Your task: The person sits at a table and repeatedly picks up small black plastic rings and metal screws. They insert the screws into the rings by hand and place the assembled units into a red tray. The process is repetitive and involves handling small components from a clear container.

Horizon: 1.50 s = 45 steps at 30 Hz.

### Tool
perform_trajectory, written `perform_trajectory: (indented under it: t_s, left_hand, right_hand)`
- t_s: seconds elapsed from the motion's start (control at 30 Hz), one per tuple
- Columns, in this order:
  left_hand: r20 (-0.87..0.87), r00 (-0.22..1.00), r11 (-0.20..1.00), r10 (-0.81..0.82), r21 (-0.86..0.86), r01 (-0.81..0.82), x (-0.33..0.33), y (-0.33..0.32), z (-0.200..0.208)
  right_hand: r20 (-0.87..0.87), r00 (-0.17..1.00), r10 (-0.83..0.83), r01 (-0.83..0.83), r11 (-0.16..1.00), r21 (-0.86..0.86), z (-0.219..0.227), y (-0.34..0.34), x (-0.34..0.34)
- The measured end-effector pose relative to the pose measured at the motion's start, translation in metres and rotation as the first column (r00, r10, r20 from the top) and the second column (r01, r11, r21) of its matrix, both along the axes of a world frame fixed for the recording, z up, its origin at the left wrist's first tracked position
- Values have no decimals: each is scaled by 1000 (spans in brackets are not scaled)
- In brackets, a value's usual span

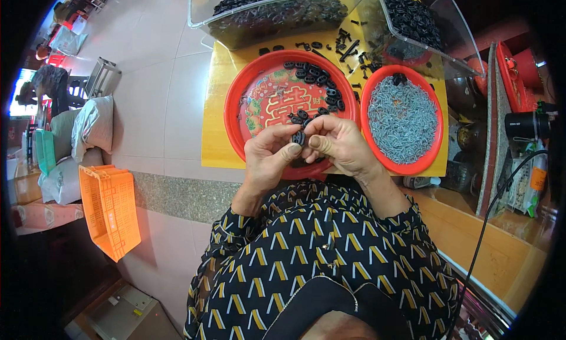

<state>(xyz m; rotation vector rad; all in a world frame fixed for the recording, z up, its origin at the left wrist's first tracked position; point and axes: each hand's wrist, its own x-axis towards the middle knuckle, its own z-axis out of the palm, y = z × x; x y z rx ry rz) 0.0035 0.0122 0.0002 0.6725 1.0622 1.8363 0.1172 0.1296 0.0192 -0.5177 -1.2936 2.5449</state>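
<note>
Over the near part of a red round tray [234, 125], my left hand [268, 157] pinches a small black oval plastic part with two holes [299, 138] between thumb and fingers. My right hand [345, 148] is closed right beside it, thumb against fingertips; whatever it grips is hidden. Several similar black parts [331, 92] lie in an arc along the tray's right side, and more sit just beyond my fingertips. To the right of that tray, a smaller red tray [440, 127] holds a heap of small silvery screws [404, 119].
Two clear plastic bins [200, 15] [466, 45] of black parts stand at the back. Loose black pieces [349, 50] are scattered on the yellow tabletop [213, 104]. An orange crate [109, 210] is on the floor at left. A black cable [480, 234] hangs at right.
</note>
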Motion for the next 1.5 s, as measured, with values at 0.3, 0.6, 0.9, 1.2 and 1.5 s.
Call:
perform_trajectory:
  t_s: [0.3,0.6,0.9,1.2,1.5]
  left_hand:
    - [-67,997,999,24,-35,-26,-5,-5,1]
    - [-184,983,997,-16,-72,2,-2,-9,2]
    - [-184,982,996,34,-69,-48,-5,-12,9]
    - [-448,885,953,124,-194,-232,-23,-23,9]
    - [-553,829,939,78,-240,-248,-30,-20,5]
  right_hand:
    - [100,995,-27,20,997,74,8,-1,7]
    - [171,985,8,-41,981,191,16,-10,0]
    - [116,978,-173,141,961,239,44,28,-3]
    - [74,897,-437,274,679,681,58,58,-14]
    - [126,888,-443,-217,-161,963,16,55,-13]
